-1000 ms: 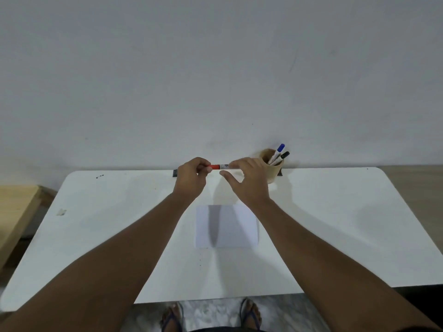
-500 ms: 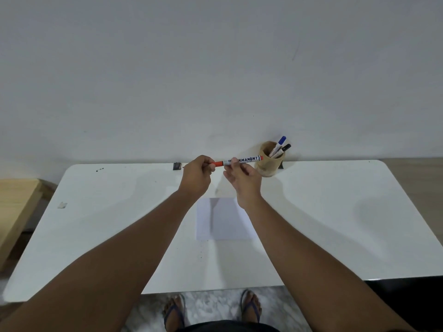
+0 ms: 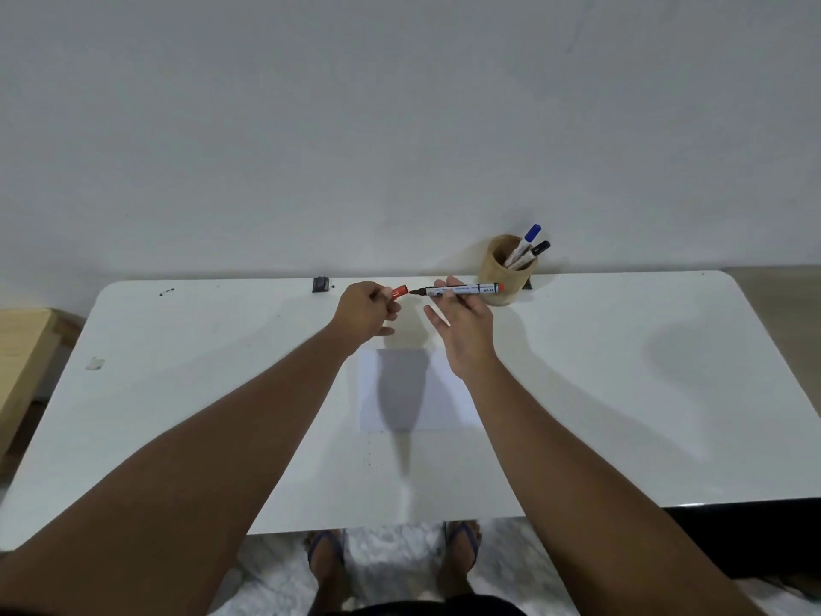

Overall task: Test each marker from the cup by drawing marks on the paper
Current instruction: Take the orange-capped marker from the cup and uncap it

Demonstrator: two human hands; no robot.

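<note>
My right hand (image 3: 462,322) pinches a white-barrelled red marker (image 3: 466,289), held level above the table with its bare tip pointing left. My left hand (image 3: 366,311) is closed on the marker's red cap (image 3: 399,292), a short gap away from the tip. A sheet of white paper (image 3: 444,393) lies flat on the table below both hands, partly in their shadow. A tan cup (image 3: 504,271) stands at the table's back edge, right of my hands, holding a blue-capped marker (image 3: 526,240) and a black-capped marker (image 3: 535,251).
The white table (image 3: 622,393) runs against a plain wall. A small dark object (image 3: 320,284) lies at the back edge left of my hands. A bit of tape (image 3: 94,363) is stuck at the left. A wooden bench (image 3: 17,349) stands off the left side.
The cap has come off the red marker: my left hand pulled it away leftward while my right hand kept the barrel. My right fingers have spread out under the marker.
</note>
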